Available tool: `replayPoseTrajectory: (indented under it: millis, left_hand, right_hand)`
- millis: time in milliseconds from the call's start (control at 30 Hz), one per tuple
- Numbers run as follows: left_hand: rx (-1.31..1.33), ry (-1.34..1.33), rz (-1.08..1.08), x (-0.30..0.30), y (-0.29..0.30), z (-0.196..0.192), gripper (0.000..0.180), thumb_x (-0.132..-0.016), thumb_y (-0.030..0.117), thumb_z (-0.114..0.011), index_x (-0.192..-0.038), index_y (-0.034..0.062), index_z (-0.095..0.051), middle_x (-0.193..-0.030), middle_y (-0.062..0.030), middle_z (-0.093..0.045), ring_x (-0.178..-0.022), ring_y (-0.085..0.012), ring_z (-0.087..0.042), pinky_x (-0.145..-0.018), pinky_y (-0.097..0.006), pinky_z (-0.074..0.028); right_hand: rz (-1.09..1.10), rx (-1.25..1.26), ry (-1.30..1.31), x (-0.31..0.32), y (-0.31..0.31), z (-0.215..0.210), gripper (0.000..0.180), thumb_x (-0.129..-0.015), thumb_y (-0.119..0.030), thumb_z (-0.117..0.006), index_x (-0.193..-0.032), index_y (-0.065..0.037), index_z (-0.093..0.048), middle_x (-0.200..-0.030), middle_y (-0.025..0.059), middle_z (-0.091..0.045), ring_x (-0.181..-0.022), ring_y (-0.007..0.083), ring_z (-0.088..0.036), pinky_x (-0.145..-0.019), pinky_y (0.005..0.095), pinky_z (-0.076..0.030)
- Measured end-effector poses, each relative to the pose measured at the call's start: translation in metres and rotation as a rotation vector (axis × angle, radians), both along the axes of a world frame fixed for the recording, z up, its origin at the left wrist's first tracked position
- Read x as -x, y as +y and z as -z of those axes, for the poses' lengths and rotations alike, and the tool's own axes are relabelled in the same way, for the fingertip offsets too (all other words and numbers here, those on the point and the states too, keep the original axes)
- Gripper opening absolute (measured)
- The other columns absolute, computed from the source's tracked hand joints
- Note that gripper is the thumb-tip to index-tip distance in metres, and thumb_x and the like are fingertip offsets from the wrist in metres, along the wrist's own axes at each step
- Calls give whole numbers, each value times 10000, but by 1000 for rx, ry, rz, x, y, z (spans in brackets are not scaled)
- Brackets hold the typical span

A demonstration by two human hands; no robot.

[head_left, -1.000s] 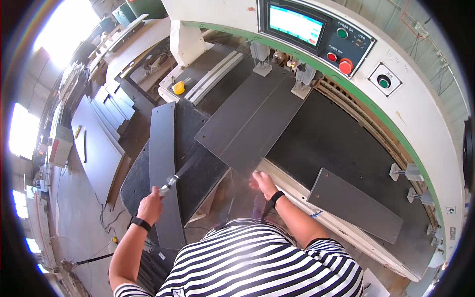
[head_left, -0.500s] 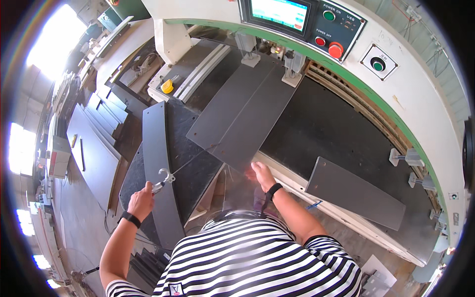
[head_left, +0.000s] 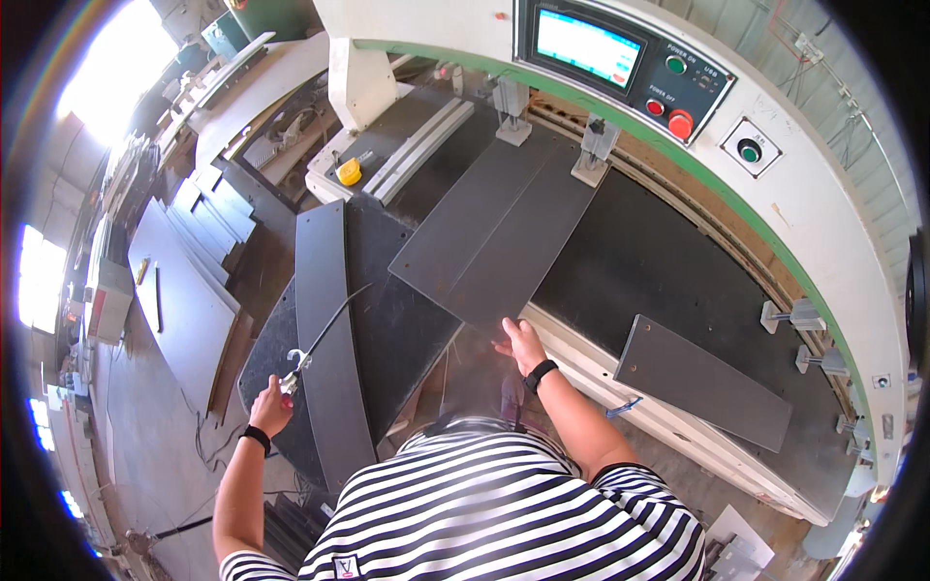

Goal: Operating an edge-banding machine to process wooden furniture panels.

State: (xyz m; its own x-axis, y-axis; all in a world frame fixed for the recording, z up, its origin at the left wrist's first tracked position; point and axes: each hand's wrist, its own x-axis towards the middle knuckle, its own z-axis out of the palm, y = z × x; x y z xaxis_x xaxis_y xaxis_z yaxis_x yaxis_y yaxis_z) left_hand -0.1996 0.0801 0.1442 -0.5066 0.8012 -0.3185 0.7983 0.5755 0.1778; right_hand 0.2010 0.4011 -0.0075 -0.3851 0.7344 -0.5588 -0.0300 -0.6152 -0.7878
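You stand at a big curved machine (head_left: 833,261) with a dark bed. The large grey panel (head_left: 499,232) on the bed lies straight ahead of your right hand (head_left: 520,344), its long axis running away from you toward the clamps; that hand rests loosely on its near edge. Your left hand (head_left: 271,407), farther off, grips an air gun (head_left: 300,363) over a long strip (head_left: 329,349).

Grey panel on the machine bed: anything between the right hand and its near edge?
Nothing visible. The right hand is already at the near edge of the grey panel, fingers on or just at it; exact contact is hard to tell. The left hand is off to the side, holding a thin tool over a long dark strip.
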Motion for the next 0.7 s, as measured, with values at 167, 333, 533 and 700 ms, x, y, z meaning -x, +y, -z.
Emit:
replayPoseTrajectory:
  millis: [167,333,533,700]
  left_hand:
    - [-287,-331,-499,29,-3,66,472,-567,66,-671,-919,31,-359,-693,-89,-535,-603,-211,-556,-558,-350,-486]
    - [-163,-163,-535,45,-16,117,536,-561,93,-661,-1013,13,-383,-844,-166,-569,-850,-341,-583,-780,-429,-481]
    - [-524,150,-105,15,80,81,644,-645,-4,-641,-1243,33,-402,-1149,-169,-478,-1124,-360,-419,-985,-437,-352]
    - [-540,-135,246,-79,214,54,605,-691,81,-685,-1245,75,-444,-1221,-182,-455,-1176,-364,-392,-1015,-438,-321]
  right_hand:
    - [60,124,173,2,3,-7,345,-962,-325,-444,-1162,-45,-426,-1088,74,-500,-919,200,-538,-715,403,-564]
    - [43,171,278,6,5,-8,340,-981,-323,-387,-1174,-43,-390,-1069,110,-535,-849,275,-612,-723,450,-567]
    - [112,134,144,2,3,-17,311,-979,-298,-397,-1129,-26,-406,-994,135,-568,-755,274,-631,-603,397,-587]
    - [120,166,97,2,7,-12,337,-972,-308,-419,-1162,-32,-455,-994,118,-590,-795,283,-639,-614,397,-583]
